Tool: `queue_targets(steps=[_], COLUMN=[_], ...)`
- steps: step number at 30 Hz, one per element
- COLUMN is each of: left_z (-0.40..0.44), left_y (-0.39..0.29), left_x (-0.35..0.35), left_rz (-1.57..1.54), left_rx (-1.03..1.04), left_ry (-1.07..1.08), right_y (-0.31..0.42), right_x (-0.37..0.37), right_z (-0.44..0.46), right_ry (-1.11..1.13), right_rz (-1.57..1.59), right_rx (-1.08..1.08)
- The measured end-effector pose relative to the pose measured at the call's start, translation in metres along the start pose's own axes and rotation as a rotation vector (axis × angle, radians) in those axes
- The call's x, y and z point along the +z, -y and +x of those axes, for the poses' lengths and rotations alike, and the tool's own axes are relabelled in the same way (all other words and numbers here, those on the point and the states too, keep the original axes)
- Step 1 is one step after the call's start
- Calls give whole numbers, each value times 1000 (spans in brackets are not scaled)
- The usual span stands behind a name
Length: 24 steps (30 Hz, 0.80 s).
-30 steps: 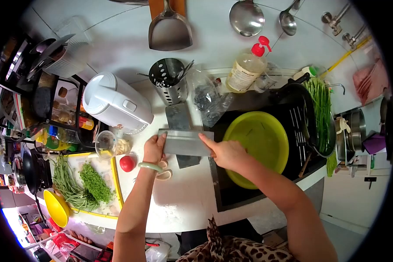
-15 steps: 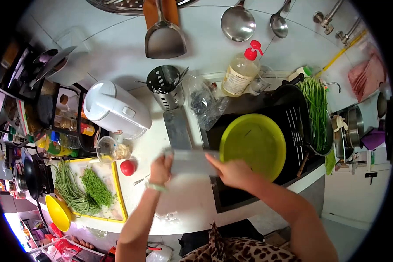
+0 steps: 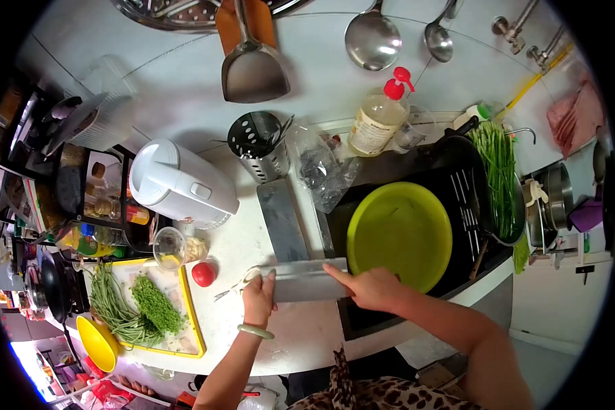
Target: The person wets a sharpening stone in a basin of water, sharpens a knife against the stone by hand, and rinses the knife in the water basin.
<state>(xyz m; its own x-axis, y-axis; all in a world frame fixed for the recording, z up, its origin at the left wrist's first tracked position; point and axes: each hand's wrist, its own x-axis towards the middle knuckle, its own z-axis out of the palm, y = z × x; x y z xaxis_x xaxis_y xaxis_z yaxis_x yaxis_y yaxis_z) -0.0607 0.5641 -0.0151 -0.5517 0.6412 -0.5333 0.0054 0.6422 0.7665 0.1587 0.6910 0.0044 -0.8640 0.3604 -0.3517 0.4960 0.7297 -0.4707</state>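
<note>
A broad cleaver (image 3: 309, 281) lies level over the near end of a dark grey sharpening stone (image 3: 281, 220) on the white counter. My left hand (image 3: 258, 301) is closed around the cleaver's left end, with a pale green bangle at the wrist. At the blade's other end, my right hand (image 3: 374, 288) grips it, one finger stretched along the top edge. White-handled scissors (image 3: 242, 281) lie just left of my left hand, partly hidden by it.
Right of the stone, a green basin (image 3: 400, 236) sits in the dark sink. A tomato (image 3: 203, 274), a kettle (image 3: 181, 184) and a yellow-edged board (image 3: 197, 328) with chopped greens stand left. Behind are a perforated holder (image 3: 260, 147) and a soap bottle (image 3: 377, 123).
Both hands and the cleaver have moved down the stone toward the counter's front edge, baring more of the stone. The camera view has shifted a little.
</note>
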Motion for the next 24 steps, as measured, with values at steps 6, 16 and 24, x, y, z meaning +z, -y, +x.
queue_targets(steps=[6, 16, 24], left_z=[78, 68, 2], left_y=[-47, -27, 6], left_x=[-35, -29, -12], left_rz=[-45, -189, -6], left_rx=[52, 42, 13], left_ry=[-60, -81, -99], right_y=[-6, -6, 3], right_x=[-43, -47, -12], right_z=[80, 84, 22], right_ry=[-90, -24, 148], right_rz=[42, 6, 19], right_rx=[-9, -13, -7])
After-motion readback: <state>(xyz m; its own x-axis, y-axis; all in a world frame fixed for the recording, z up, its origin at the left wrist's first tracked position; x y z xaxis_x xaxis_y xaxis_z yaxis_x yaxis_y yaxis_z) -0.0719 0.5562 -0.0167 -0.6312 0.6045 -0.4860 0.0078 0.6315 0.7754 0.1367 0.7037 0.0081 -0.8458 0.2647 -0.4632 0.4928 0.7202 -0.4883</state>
